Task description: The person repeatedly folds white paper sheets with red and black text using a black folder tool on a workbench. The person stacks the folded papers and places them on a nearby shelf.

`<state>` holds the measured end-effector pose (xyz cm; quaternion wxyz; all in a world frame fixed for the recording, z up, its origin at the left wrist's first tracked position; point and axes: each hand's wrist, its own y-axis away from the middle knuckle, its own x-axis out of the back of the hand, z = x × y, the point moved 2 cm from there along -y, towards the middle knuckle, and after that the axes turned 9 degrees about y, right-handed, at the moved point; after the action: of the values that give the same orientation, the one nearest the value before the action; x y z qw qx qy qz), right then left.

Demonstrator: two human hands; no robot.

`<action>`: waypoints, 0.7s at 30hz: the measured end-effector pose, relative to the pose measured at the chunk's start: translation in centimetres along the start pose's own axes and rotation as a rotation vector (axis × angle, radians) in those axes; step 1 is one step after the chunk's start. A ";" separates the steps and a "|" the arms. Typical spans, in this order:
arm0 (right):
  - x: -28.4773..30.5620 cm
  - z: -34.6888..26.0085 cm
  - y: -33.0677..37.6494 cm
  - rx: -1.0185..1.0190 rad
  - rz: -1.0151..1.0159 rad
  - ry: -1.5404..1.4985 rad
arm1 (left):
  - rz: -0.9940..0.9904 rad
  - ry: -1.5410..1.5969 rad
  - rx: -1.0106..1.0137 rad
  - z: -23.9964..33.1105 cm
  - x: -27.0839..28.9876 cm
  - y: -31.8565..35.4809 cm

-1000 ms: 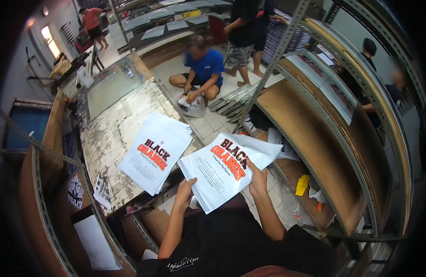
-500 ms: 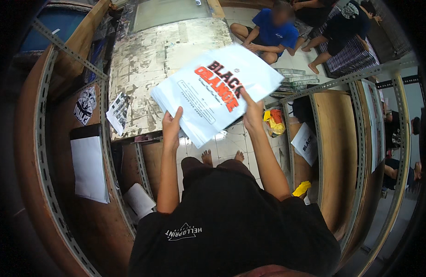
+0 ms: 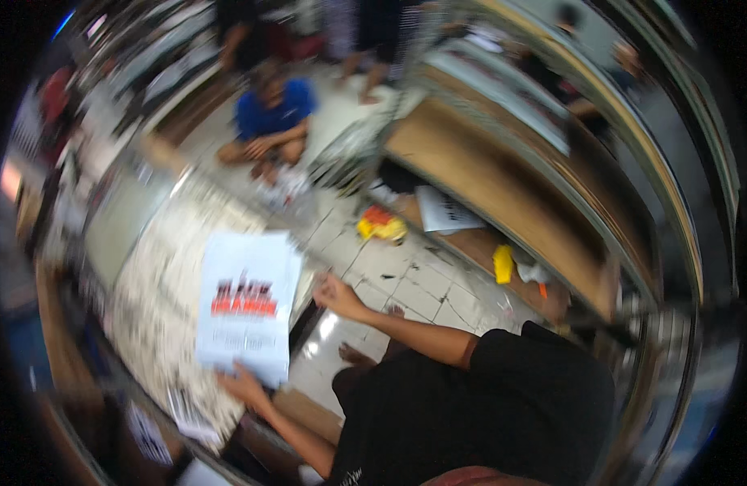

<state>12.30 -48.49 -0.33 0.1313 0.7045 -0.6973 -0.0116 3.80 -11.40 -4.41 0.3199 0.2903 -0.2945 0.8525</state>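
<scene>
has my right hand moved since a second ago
Yes. Judged against the worn white table, your right hand has shifted left, closer to the table's edge, beside the white printed sheets.

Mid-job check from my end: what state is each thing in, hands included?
White printed sheets: stacked flat on the table, right edges uneven.
Left hand: fingers extended, at the stack's near edge.
Right hand: apart from the stack, blurred, no held thing visible.
Yellow-and-red bundle: crumpled, on the floor.
Yellow piece: lying on the lower shelf.
</scene>
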 end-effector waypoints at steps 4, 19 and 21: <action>13.7 3.8 5.0 0.195 0.120 0.181 | 0.002 0.005 -0.042 11.2 2.1 -0.5; 73.7 -14.9 15.8 0.206 0.915 1.129 | -0.482 0.577 -0.334 39.9 -6.6 15.7; 77.1 -14.0 13.7 0.202 0.795 1.121 | -0.618 0.684 -0.311 43.6 -7.9 19.8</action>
<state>3.77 -122.02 28.79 0.3995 0.3044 -0.7271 0.4681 7.92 -56.71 12.60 0.6761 0.0159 -0.1964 0.7100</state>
